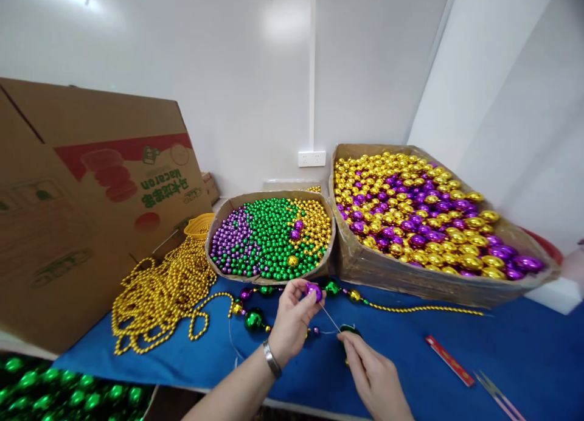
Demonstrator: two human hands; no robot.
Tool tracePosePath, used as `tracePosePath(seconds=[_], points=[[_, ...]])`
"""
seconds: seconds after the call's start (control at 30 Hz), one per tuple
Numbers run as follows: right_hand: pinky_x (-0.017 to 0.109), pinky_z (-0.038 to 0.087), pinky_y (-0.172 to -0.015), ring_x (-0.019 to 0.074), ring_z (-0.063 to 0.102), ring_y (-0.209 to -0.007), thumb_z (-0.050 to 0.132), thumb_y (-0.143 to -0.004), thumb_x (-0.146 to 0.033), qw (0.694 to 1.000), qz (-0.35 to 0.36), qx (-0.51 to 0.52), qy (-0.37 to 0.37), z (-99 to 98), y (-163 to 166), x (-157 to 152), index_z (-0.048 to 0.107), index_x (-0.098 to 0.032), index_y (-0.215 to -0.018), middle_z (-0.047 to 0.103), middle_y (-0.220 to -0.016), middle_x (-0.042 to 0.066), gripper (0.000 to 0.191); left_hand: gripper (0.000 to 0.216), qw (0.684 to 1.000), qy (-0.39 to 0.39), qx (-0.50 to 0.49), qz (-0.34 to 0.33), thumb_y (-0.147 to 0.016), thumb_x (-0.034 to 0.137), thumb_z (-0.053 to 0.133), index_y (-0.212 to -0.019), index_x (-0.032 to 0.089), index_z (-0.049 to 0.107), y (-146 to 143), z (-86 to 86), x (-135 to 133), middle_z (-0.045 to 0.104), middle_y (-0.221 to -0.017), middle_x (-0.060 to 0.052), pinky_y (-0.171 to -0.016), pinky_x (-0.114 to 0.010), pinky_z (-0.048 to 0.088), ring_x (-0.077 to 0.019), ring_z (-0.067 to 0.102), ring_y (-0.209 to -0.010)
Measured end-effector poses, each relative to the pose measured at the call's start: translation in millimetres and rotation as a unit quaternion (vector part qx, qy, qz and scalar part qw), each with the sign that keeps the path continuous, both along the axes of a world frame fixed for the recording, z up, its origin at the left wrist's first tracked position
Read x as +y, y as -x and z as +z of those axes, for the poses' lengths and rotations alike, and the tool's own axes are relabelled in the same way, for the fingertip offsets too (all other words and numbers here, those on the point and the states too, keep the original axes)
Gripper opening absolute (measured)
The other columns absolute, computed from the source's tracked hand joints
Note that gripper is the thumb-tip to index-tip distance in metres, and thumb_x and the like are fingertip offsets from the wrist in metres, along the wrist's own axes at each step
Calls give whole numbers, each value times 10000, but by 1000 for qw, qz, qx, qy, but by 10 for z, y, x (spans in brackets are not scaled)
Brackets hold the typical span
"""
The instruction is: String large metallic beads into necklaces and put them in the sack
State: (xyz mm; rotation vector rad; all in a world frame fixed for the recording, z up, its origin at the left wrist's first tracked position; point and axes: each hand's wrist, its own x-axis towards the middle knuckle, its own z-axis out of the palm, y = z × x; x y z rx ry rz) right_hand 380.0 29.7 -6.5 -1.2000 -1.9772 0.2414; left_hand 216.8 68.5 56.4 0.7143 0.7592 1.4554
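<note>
Left hand [292,320] pinches a glossy, round purple bead [314,290]; right hand [375,375] pinches the thin wire [329,317] leading to it.

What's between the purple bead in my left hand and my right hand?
In the head view, a thin wire runs from the purple bead in the left hand to the right hand, over blue cloth.

Twelve o'clock of left hand [292,323]: small bead box [255,280] blocks.
One to two: large bead box [410,281] walls the far side.
Nine to ten: gold chain heap [159,293], with the carton [91,196] behind it.
Three: open blue cloth [524,342], crossed by bead strand [424,310].
Four: red ruler [449,360].
</note>
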Motion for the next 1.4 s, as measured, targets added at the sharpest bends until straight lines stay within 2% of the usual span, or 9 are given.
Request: tracePosePath(seconds=[0.23,0.3,0.43,0.5,0.63,0.87,1.13,1.27,1.4], points=[[210,566,-670,169,707,-792,328,-941,-313,998,-14,-10,-52,-25,15,35,658,-194,-1009,731,-928,67,357,308,969,-80,230,-29,-741,310,680,-996,214,538,111,-69,-42,608,-1000,-66,-739,-304,506,-198,615,-882],[208,565,-639,174,710,-764,334,-941,-318,998,-24,-15,-62,-43,-7,42,660,-191,-998,734,-902,66,355,281,908,-137,395,11,-780,315,627,-1032,210,561,323,-11,63,614,-1011,-86,-778,-318,490,-222,592,-942],[214,561,-602,191,713,-738,347,-938,-339,996,-40,-19,-72,-86,-38,45,668,-189,-977,737,-867,70,357,203,691,-134,706,74,-850,257,482,-1003,211,606,855,107,445,623,-1017,-99,-899,-369,412,-238,554,-994],[206,559,-578,190,713,-731,340,-939,-353,997,-40,-16,-64,-101,-28,45,672,-192,-977,737,-865,74,371,163,650,-109,751,29,-813,230,510,-911,213,639,1036,116,625,647,-931,-81,-856,-353,427,-236,582,-918],[200,557,-553,182,713,-699,317,-943,-361,998,-30,-10,-60,-99,19,54,676,-197,-970,738,-846,73,396,106,643,-102,758,-47,-717,211,589,-786,240,665,1132,60,831,667,-842,-33,-782,-300,448,-220,611,-838],[215,559,-616,184,711,-756,318,-945,-320,997,-21,-27,-73,-98,81,81,664,-184,-976,735,-889,79,373,166,693,-123,703,-103,-649,169,612,-778,246,683,1144,36,928,676,-808,-1,-752,-265,447,-189,615,-783],[215,551,-623,178,709,-766,315,-949,-295,997,-14,-38,-67,-95,101,76,649,-167,-995,731,-902,88,361,223,822,-101,560,-25,-768,314,561,-907,168,656,1069,-83,750,679,-825,-51,-680,-281,482,-173,628,-733],[208,547,-633,175,707,-772,334,-941,-282,997,-5,-30,-65,-65,119,61,649,-170,-1006,730,-905,90,341,301,967,-34,252,-33,-767,343,630,-992,143,637,845,-51,484,679,-872,-84,-742,-309,502,-184,653,-796],[208,549,-620,167,709,-730,332,-938,-275,997,-5,-27,-77,-47,131,55,651,-175,-1010,734,-880,76,342,235,995,30,40,-81,-701,244,731,-890,120,669,648,26,307,684,-842,-86,-745,-304,507,-171,658,-755]])
